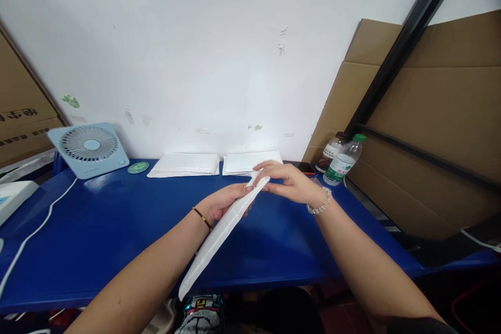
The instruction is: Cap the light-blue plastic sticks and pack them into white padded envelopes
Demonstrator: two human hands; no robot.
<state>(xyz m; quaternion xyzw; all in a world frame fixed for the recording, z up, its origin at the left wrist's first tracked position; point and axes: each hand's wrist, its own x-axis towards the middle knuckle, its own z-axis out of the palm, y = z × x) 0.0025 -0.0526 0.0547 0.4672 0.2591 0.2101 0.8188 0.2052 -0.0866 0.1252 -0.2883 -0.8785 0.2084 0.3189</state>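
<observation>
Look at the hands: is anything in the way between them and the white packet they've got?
Nothing visible is. The left hand holds the white packet directly, and the right hand is at its upper end. The fan and the green-capped bottle stand well off to the sides.

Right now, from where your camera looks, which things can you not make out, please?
All in the head view:
- White packet: its inside, hidden by its own walls.
- Left hand: some fingers, behind the packet.
- Phone: partly covered by the right hand.
- White box: cut off by the left edge.
- Brown-capped bottle: label print, too small.
</observation>
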